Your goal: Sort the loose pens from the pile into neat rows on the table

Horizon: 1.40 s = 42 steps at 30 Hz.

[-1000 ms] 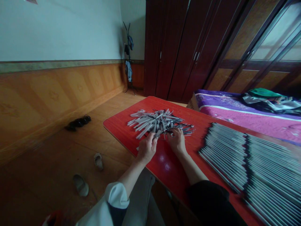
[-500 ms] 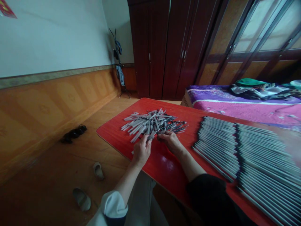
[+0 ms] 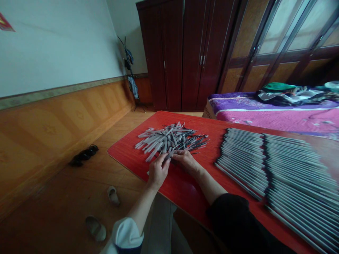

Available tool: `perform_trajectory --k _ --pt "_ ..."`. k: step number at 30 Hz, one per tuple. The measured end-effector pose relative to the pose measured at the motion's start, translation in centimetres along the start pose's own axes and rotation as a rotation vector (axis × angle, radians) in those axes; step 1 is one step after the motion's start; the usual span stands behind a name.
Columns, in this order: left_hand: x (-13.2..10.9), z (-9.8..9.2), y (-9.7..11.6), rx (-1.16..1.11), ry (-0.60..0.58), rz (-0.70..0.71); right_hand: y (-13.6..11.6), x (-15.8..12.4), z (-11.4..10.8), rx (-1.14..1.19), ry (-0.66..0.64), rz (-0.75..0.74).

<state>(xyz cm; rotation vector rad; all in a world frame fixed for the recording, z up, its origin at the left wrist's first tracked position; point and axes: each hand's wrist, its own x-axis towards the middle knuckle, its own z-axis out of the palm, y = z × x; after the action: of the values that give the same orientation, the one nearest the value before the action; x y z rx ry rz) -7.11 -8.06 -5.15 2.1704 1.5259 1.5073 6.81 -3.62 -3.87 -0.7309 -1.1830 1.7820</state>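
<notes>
On the red table (image 3: pixel 185 197) lies a loose pile of thin grey and black strips (image 3: pixel 169 137). At the near edge of the pile, my left hand (image 3: pixel 158 171) pinches a small grey strip (image 3: pixel 170 154). My right hand (image 3: pixel 187 161) has its fingertips closed on the right end of that same strip, close to the left fingertips. To the right, long thin grey rods with dark ends lie side by side in two rows, a nearer-to-centre row (image 3: pixel 245 158) and a larger row (image 3: pixel 302 176).
Behind the table stand a dark red wardrobe (image 3: pixel 169 56) and a bed with a purple and pink cover (image 3: pixel 251 114). A coat stand (image 3: pixel 131 74) is in the corner. Shoes (image 3: pixel 95 228) and a black item (image 3: pixel 84 155) lie on the floor at left.
My right hand has moved left, closer to my left hand, and its fingertips now meet the grey strip. The camera view has shifted slightly.
</notes>
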Motion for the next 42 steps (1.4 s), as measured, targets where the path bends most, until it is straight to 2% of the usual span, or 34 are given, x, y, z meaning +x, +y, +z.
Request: perform_trajectory --k 2,7,10,15,42 --pt "0.0 -0.1 0.0 0.006 0.007 -0.002 -0.1 0.1 -0.2 0.008 0.009 0.0" --pt "0.2 -0.1 0.0 0.102 0.042 -0.054 -1.0 0.1 -0.7 0.072 0.175 -0.084" --pt "0.2 -0.1 0.0 0.163 0.026 -0.07 -1.3 0.0 -0.8 0.101 0.214 -0.121" --pt "0.2 -0.2 0.1 0.223 0.018 -0.071 -1.1 0.0 -0.5 0.058 0.226 -0.138" --pt "0.0 0.1 -0.4 0.231 -0.04 -0.055 -1.0 0.0 -0.2 -0.082 0.247 -0.169"
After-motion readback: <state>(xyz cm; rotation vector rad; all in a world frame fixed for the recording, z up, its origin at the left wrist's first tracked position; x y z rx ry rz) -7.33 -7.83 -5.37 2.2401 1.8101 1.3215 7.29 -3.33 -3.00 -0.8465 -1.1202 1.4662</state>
